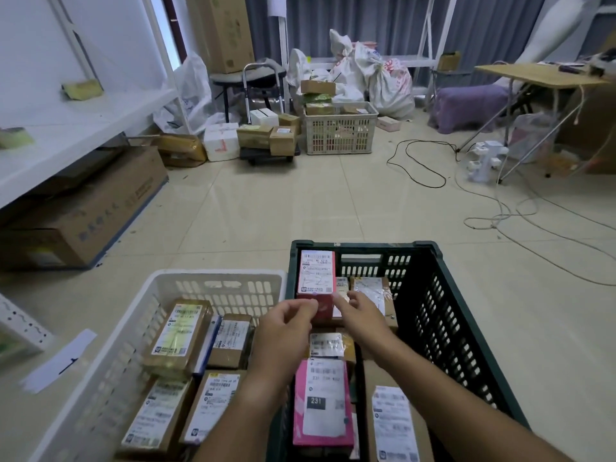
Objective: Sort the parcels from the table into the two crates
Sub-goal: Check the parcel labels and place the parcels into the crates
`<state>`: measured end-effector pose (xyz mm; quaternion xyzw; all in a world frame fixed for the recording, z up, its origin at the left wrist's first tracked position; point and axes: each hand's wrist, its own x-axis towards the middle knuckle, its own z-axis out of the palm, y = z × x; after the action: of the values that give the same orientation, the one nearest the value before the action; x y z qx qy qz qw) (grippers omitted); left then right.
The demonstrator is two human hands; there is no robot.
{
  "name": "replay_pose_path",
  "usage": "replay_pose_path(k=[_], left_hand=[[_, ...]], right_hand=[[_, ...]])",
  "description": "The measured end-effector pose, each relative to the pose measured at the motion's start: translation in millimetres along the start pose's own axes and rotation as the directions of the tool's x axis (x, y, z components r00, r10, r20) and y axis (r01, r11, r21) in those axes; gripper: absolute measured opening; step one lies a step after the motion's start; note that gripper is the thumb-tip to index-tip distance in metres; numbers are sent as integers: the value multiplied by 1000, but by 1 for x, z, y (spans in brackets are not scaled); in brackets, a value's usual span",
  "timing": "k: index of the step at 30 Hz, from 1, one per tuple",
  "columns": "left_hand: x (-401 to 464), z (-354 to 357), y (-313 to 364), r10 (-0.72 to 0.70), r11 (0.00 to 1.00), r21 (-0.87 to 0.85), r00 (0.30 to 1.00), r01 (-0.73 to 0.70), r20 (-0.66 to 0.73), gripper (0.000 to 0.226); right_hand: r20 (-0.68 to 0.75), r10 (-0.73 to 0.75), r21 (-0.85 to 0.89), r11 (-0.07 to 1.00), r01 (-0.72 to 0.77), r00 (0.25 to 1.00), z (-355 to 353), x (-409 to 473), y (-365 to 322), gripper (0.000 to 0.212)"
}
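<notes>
A small red parcel [316, 281] with a white shipping label stands upright over the far left corner of the dark green crate [443, 315]. My left hand [286, 331] pinches its lower left edge, and my right hand [360, 311] holds its lower right side. Inside the green crate lie a pink parcel [321, 405] marked 231, a small taped parcel [328, 345] and brown boxes with labels [393, 425]. The white crate [133, 328] on the left holds several brown labelled boxes [176, 331].
Both crates sit on a tiled floor. A large cardboard box [83, 215] lies under white shelving on the left. Farther back are another white basket [340, 128] of parcels, sacks, loose boxes and a chair. Cables [500, 215] run across the floor near a folding table [540, 78] at right.
</notes>
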<state>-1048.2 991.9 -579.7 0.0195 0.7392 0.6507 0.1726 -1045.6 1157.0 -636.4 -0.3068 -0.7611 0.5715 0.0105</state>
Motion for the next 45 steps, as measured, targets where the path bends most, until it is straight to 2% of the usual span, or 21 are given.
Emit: replay_pose_path(k=[3, 6, 8, 10, 12, 14, 19, 22, 25, 30, 34, 38, 42, 45], left_hand=[[-4, -2, 0, 51, 990, 128, 998, -56, 43, 11], [-6, 0, -1, 117, 933, 333, 990, -139, 83, 9], [-9, 2, -6, 166, 780, 584, 974, -225, 154, 15], [-15, 2, -13, 186, 519, 805, 957, -288, 222, 28], [-23, 0, -21, 148, 308, 906, 955, -291, 256, 38], [-32, -3, -25, 89, 225, 931, 958, -286, 272, 42], [-58, 0, -22, -4, 280, 927, 965, -249, 261, 46], [-84, -1, -21, -47, 387, 904, 975, -184, 218, 43], [-111, -15, -9, -99, 461, 881, 980, -110, 174, 34], [-155, -56, 58, -186, 492, 868, 968, -59, 171, 34], [-189, -106, 151, -206, 546, 838, 968, -6, 141, 18], [-224, -164, 260, -169, 586, 810, 978, 3, 118, 14], [-244, -224, 385, -94, 623, 782, 992, -7, 84, 10], [-259, -268, 475, 8, 613, 788, 998, -49, 56, 16]], right_hand=[[11, -215, -235, 949, 212, 976, -45, -48, 17, 51], [4, -335, -459, 836, 299, 942, -79, -88, 42, 32], [9, -382, -607, 732, 309, 924, -95, -105, 61, 31], [53, -393, -730, 612, 304, 918, -105, -116, 80, 35], [58, -364, -755, 593, 280, 929, -111, -124, 92, 38], [66, -361, -756, 591, 283, 930, -113, -130, 96, 38], [64, -309, -768, 592, 245, 949, -112, -150, 79, 36], [59, -215, -738, 648, 187, 975, -109, -172, 65, 40], [128, -146, -727, 660, 193, 981, -107, -198, 45, 39], [236, -27, -717, 670, 193, 971, -124, -244, -17, 40], [270, 14, -723, 664, 193, 963, -139, -285, -109, 39], [330, 15, -723, 647, 243, 944, -151, -324, -233, 39], [384, -73, -693, 636, 339, 920, -145, -354, -372, 39], [455, -187, -654, 594, 469, 871, -130, -378, -482, 39]])
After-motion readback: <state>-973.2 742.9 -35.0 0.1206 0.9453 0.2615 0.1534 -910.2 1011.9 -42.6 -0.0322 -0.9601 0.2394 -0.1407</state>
